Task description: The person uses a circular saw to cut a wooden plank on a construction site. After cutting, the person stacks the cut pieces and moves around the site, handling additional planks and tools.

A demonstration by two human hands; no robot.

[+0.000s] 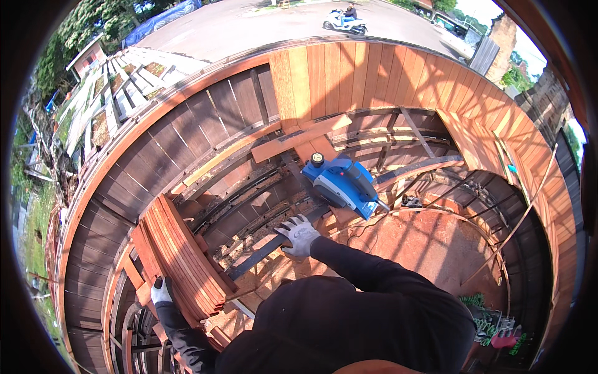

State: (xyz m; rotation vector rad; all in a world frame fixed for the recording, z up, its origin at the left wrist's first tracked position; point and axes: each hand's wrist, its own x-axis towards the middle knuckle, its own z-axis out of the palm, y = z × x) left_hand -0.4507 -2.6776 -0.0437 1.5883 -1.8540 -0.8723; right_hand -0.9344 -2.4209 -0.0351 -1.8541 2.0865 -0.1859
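Note:
My right hand (301, 235), in a grey-white glove, rests on a dark narrow bar (261, 254) with its fingers spread. A blue electric hand planer (346, 185) with a black front knob sits just ahead of it, on the boards; I am not touching it. At the lower left my left hand (162, 291), gloved too, is closed at the edge of a reddish wooden board (144, 292); its fingers are partly hidden. Beside that hand lies a stack of long reddish planks (180, 255).
A curved wall of upright boards (349, 75) surrounds me. A loose board (302, 138) lies across the framing ahead. A thin stick (523, 215) leans at the right. Green coiled hose (486, 327) lies lower right. Outside, a person rides a white scooter (346, 22).

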